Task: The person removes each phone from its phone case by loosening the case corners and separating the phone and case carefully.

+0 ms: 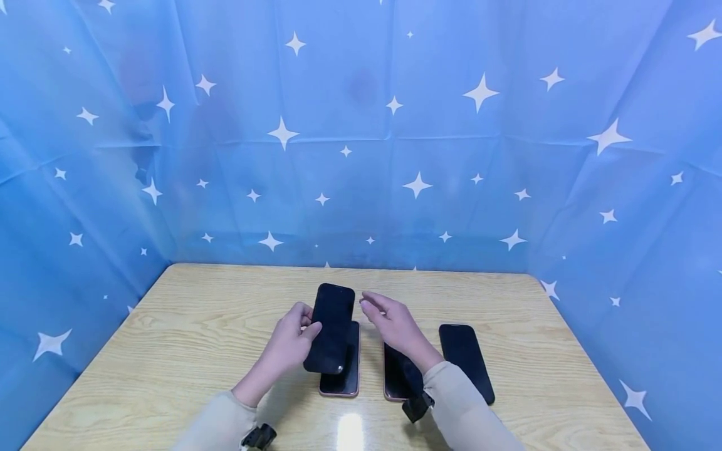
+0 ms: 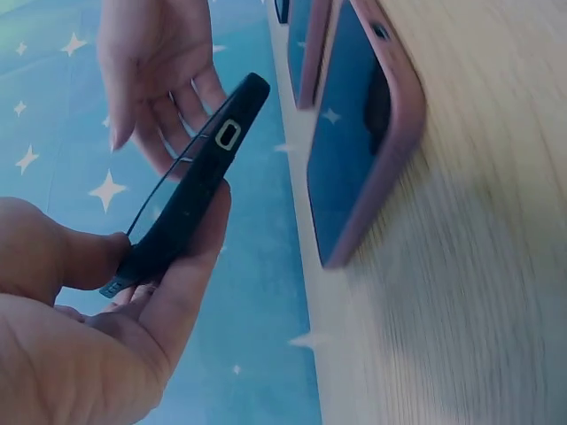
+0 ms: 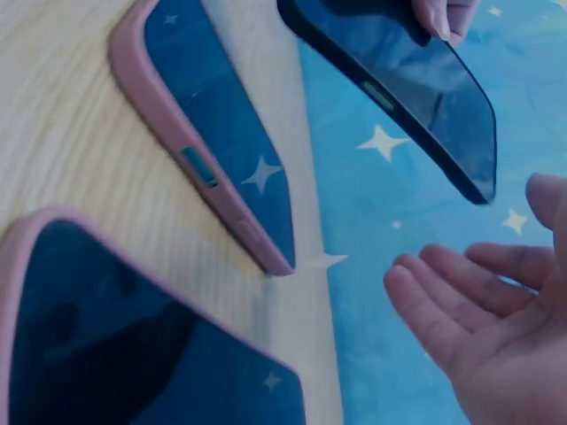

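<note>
My left hand [image 1: 291,339] pinches a black-cased smartphone [image 1: 333,329] by its left edge, thumb on the screen side and fingers behind. The phone is held above the table, tilted, overlapping a pink-cased phone [image 1: 350,369] that lies beneath it. Close to the held phone's right edge, my right hand [image 1: 397,322] hovers with relaxed fingers, apart from it; in the right wrist view its fingers [image 3: 478,283] spread with nothing between them. Under my right wrist lies a second pink-cased phone [image 1: 393,376], partly hidden by the arm.
Right of the arm, another black phone [image 1: 467,360] lies flat on the wooden table [image 1: 197,338]. A blue curtain [image 1: 350,169] with white stars stands behind the table and along both sides. Small black wrist cameras [image 1: 417,407] sit on both sleeves.
</note>
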Available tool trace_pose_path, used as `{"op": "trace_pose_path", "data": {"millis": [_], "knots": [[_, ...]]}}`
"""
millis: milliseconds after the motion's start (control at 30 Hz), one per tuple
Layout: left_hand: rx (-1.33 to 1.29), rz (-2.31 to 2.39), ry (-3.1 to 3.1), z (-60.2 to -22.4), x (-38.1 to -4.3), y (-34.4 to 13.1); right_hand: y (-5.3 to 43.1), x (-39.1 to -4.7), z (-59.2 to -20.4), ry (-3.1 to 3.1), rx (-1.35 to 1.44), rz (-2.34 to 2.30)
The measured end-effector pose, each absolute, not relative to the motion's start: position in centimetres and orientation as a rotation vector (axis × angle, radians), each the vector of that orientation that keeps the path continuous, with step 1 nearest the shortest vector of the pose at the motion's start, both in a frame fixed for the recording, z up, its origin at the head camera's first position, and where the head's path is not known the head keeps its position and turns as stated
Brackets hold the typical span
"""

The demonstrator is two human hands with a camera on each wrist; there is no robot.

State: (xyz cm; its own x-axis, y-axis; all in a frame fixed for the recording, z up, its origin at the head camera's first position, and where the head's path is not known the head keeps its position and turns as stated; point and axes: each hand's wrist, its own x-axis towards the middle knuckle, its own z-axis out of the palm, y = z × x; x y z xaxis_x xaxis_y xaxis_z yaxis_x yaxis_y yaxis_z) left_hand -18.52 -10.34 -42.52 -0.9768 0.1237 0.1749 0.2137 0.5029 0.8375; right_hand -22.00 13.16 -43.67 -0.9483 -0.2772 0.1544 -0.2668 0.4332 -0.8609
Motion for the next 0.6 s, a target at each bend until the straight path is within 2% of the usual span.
{"op": "trace_pose_path", "data": {"millis": [367, 600], "knots": [[-0.416, -1.674, -2.577, -42.7, -18.3, -8.0, 13.2, -22.5, -43.2, 2.381, -0.347, -2.006], [-0.475, -1.787, -2.537, -43.1, -18.5, -7.4, 13.2, -22.4, -42.7, 2.362, -0.242, -2.099]]}}
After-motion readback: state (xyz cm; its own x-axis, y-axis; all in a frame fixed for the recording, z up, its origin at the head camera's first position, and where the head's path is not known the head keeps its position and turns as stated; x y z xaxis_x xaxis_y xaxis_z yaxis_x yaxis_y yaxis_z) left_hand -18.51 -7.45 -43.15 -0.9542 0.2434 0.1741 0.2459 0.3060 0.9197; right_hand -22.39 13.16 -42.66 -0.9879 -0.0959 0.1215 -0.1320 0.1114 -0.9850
